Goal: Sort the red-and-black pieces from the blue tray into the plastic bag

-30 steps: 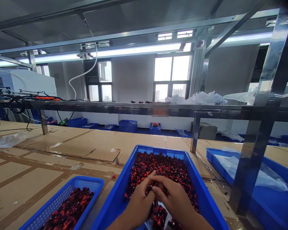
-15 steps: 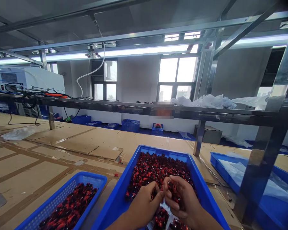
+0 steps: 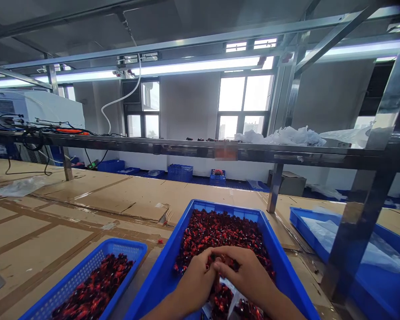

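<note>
A big blue bin point(image 3: 168, 266) in front of me is heaped with several small red and black parts point(image 3: 220, 231). Both my hands are down in that heap near its front. My left hand point(image 3: 196, 280) is curled, fingers closed on some of the parts. My right hand point(image 3: 248, 278) lies beside it, fingers bent over the parts, thumb touching the left hand. A clear plastic bag point(image 3: 231, 298) shows just under the hands.
A smaller blue mesh basket point(image 3: 86, 271) of the same parts stands to the left. A blue tray point(image 3: 298, 215) with plastic sheeting lies on the right behind a steel post point(image 3: 370, 186). Cardboard point(image 3: 53, 222) covers the bench. A steel shelf rail point(image 3: 200, 149) crosses overhead.
My right hand, which was turned palm-up holding parts half a second ago, has rolled back over onto the heap beside the left hand. The view shifted slightly.
</note>
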A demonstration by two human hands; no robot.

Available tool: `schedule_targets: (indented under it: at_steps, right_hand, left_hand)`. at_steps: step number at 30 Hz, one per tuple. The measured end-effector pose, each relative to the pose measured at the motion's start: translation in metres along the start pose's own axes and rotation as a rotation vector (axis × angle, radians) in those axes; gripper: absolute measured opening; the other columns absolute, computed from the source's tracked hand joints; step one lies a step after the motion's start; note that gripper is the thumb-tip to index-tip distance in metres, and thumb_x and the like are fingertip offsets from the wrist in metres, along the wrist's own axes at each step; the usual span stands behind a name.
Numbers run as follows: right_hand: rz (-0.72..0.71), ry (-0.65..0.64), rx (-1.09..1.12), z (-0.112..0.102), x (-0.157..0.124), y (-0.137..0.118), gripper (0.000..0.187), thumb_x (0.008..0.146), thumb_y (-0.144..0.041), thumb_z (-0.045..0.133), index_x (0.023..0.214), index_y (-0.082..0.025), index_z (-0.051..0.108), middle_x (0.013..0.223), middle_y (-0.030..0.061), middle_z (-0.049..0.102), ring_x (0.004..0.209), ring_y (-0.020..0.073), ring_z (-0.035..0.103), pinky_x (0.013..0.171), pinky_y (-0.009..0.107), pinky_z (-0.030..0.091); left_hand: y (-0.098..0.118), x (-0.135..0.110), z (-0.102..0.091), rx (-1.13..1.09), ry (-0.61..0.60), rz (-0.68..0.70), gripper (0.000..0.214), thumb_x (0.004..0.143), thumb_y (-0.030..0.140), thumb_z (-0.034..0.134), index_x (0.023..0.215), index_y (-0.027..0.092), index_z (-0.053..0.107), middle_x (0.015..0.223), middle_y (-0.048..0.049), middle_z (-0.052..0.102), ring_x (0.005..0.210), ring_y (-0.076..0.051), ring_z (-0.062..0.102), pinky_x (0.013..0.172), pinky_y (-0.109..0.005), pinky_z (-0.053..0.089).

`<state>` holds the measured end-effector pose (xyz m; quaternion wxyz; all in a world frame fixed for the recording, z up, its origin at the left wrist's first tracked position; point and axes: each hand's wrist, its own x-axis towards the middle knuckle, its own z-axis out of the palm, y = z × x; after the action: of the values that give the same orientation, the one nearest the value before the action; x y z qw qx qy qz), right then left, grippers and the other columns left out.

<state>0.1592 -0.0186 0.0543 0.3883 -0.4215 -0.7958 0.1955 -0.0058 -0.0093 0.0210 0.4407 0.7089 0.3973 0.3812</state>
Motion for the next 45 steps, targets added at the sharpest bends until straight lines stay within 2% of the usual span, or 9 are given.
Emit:
schedule_targets:
  at_steps: [11, 18, 30, 32, 34, 36, 39, 42, 45]
  right_hand:
    - [0.123, 0.048, -0.159, 0.012, -0.004, -0.004, 0.012, 0.084, -0.032, 0.063, 0.086, -0.024, 0.072, 0.079, 0.0005, 0.073, 0.074, 0.0203, 0.066, 0.065, 0.027, 0.044]
    - [-0.005, 0.081, -0.161, 0.014, -0.004, 0.003, 0.024, 0.084, -0.02, 0.055, 0.103, -0.022, 0.069, 0.083, 0.0024, 0.073, 0.075, 0.0185, 0.067, 0.073, 0.028, 0.049]
    - [-0.153, 0.085, -0.175, 0.012, -0.01, 0.006, 0.026, 0.087, -0.023, 0.052, 0.109, -0.023, 0.066, 0.096, 0.0056, 0.073, 0.079, 0.0181, 0.068, 0.075, 0.029, 0.052]
    - [-0.068, 0.11, -0.054, 0.012, -0.008, 0.004, 0.021, 0.086, -0.026, 0.055, 0.103, -0.021, 0.067, 0.082, 0.004, 0.07, 0.073, 0.0175, 0.066, 0.069, 0.028, 0.051]
    - [0.139, 0.12, 0.228, 0.011, -0.006, 0.006, 0.018, 0.085, -0.033, 0.056, 0.095, -0.02, 0.064, 0.063, -0.0016, 0.06, 0.053, 0.0129, 0.057, 0.05, 0.023, 0.046]
    - [0.371, 0.086, 0.635, 0.008, -0.004, 0.012, 0.022, 0.085, -0.041, 0.054, 0.089, -0.02, 0.058, 0.054, -0.0067, 0.048, 0.036, 0.0074, 0.039, 0.033, 0.017, 0.028]
    - [0.603, -0.049, 1.108, 0.002, -0.001, 0.02, 0.026, 0.084, -0.046, 0.053, 0.082, -0.02, 0.054, 0.057, -0.0066, 0.046, 0.032, 0.0035, 0.026, 0.027, 0.014, 0.012]
    - [0.758, -0.198, 1.168, -0.001, -0.002, 0.022, 0.027, 0.08, -0.046, 0.06, 0.078, -0.019, 0.056, 0.064, -0.0036, 0.053, 0.033, 0.0015, 0.027, 0.026, 0.012, 0.011]
    - [0.813, -0.306, 1.002, 0.009, -0.006, 0.019, 0.036, 0.077, -0.052, 0.064, 0.068, -0.018, 0.056, 0.057, -0.0039, 0.05, 0.032, 0.0013, 0.029, 0.027, 0.011, 0.014]
  left_hand:
    - [0.001, 0.001, -0.001, 0.265, 0.112, 0.007, 0.027, 0.082, 0.028, 0.047, 0.084, 0.015, 0.07, 0.078, -0.0043, 0.068, 0.072, -0.018, 0.056, 0.066, -0.026, 0.039]
    - [0.003, 0.003, 0.0, 0.185, 0.101, 0.014, 0.031, 0.086, 0.031, 0.046, 0.09, 0.014, 0.07, 0.08, -0.0037, 0.069, 0.069, -0.017, 0.056, 0.059, -0.024, 0.035]
    - [-0.015, 0.006, 0.0, 0.278, 0.042, -0.01, 0.033, 0.088, 0.036, 0.045, 0.074, 0.014, 0.066, 0.067, -0.0022, 0.064, 0.059, -0.014, 0.051, 0.051, -0.023, 0.027]
    - [-0.015, 0.004, 0.0, 0.31, 0.029, -0.011, 0.033, 0.087, 0.037, 0.046, 0.073, 0.015, 0.066, 0.066, -0.002, 0.065, 0.059, -0.014, 0.052, 0.052, -0.023, 0.028]
    - [-0.015, 0.002, 0.001, 0.349, 0.011, -0.037, 0.032, 0.086, 0.039, 0.049, 0.074, 0.017, 0.068, 0.065, -0.0021, 0.065, 0.058, -0.015, 0.053, 0.053, -0.023, 0.031]
    - [-0.017, 0.0, 0.002, 0.391, -0.003, -0.067, 0.03, 0.083, 0.041, 0.052, 0.076, 0.018, 0.07, 0.066, -0.0033, 0.067, 0.059, -0.016, 0.055, 0.054, -0.024, 0.033]
    - [-0.023, -0.001, 0.002, 0.45, 0.001, -0.067, 0.03, 0.081, 0.042, 0.053, 0.078, 0.019, 0.073, 0.071, -0.0062, 0.07, 0.062, -0.018, 0.059, 0.056, -0.025, 0.036]
    - [-0.029, 0.001, 0.003, 0.522, -0.006, -0.065, 0.028, 0.08, 0.038, 0.053, 0.077, 0.02, 0.075, 0.07, -0.008, 0.071, 0.062, -0.02, 0.061, 0.057, -0.027, 0.039]
    - [-0.037, 0.006, 0.007, 0.59, -0.032, -0.147, 0.026, 0.078, 0.035, 0.054, 0.074, 0.021, 0.075, 0.068, -0.011, 0.07, 0.063, -0.025, 0.063, 0.057, -0.031, 0.044]
